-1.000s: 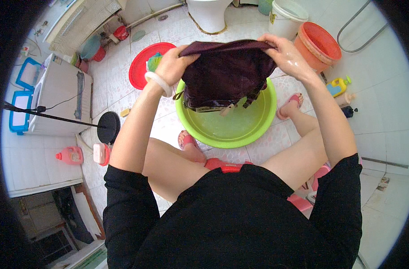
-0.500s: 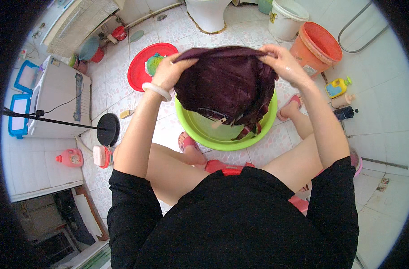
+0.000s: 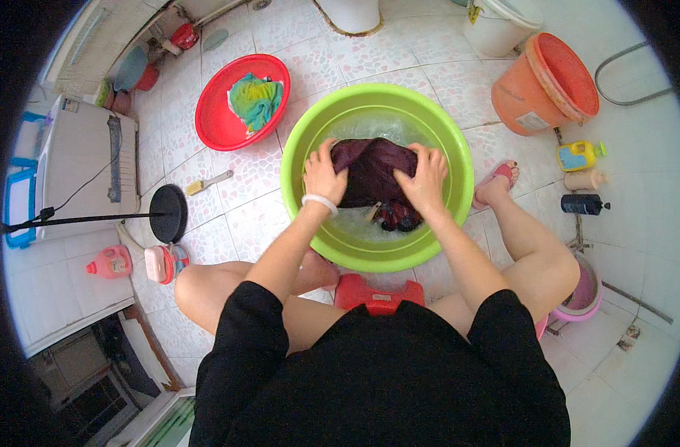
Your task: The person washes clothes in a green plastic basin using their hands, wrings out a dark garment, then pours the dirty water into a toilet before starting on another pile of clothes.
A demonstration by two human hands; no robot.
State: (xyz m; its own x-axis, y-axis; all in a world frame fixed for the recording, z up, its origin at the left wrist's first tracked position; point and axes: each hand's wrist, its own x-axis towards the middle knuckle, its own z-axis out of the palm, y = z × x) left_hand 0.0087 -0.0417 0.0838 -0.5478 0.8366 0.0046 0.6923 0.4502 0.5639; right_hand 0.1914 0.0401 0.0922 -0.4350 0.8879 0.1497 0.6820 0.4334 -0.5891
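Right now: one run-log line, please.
Left hand: on dark maroon fabric, left side | right hand: on fabric, right side | fabric: inside lime-green basin, water | red basin: multicolored cloth

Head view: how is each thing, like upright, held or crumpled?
Green tub: upright, water inside.
Dark purple fabric: bunched, held inside the tub.
Left hand: gripping fabric's left side.
Right hand: gripping its right side.
Red basin: upright.
Multicoloured cloth: crumpled, in basin.
Brush: lying flat.
Orange bucket: upright, open-topped.
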